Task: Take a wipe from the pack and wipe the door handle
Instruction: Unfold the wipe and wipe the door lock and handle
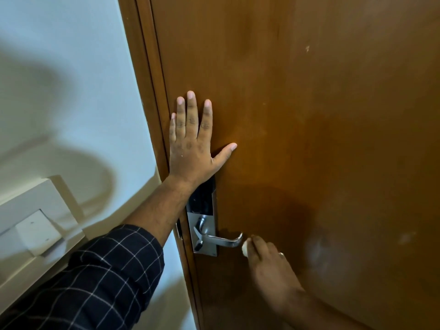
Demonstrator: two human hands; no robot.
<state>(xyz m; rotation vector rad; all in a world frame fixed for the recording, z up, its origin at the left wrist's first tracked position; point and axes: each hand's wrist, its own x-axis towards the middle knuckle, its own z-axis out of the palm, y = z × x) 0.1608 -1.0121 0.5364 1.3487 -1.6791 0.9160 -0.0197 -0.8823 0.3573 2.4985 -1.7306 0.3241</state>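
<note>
A silver lever door handle [220, 239] sticks out to the right from a metal lock plate [209, 248] on the brown wooden door [321, 115]. My right hand [266, 260] is closed around a small white wipe [245, 247], which sits just right of the handle's curled tip. My left hand [192, 141] lies flat on the door above the lock, fingers spread and pointing up. The wipe pack is not in view.
A black electronic lock panel [202, 201] sits above the handle, partly behind my left wrist. The brown door frame [147, 91] runs down the left of the door. A white switch box [35, 225] is mounted on the pale wall at the left.
</note>
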